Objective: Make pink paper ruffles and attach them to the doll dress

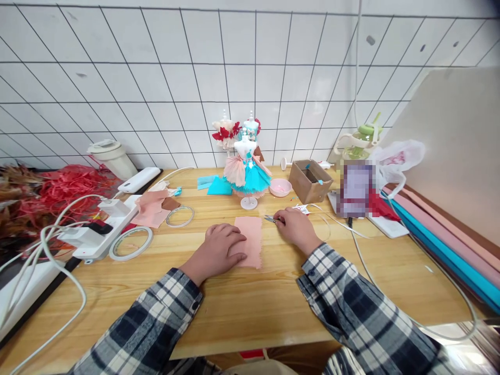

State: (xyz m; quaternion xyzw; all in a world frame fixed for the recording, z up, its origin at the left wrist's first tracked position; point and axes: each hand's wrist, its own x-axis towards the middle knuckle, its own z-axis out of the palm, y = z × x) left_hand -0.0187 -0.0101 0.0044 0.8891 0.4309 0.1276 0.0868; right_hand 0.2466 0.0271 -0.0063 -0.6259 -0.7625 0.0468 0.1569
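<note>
A rectangle of pink crepe paper with a frayed right edge lies flat on the table. My left hand rests on its left side, fingers stretched out and lying flat. To the right of the paper, my right hand is closed around small scissors; their blades point left toward the paper, and the handles are hidden under my fingers. Just behind the paper stands a small white dress form wearing a blue and pink paper skirt. Two more decorated dress forms stand behind it.
Tape rolls, pink scraps and a power strip with cables lie left. Blue paper pieces, a pink bowl and a cardboard box stand at the back. A blurred phone and rolled coloured sheets are right.
</note>
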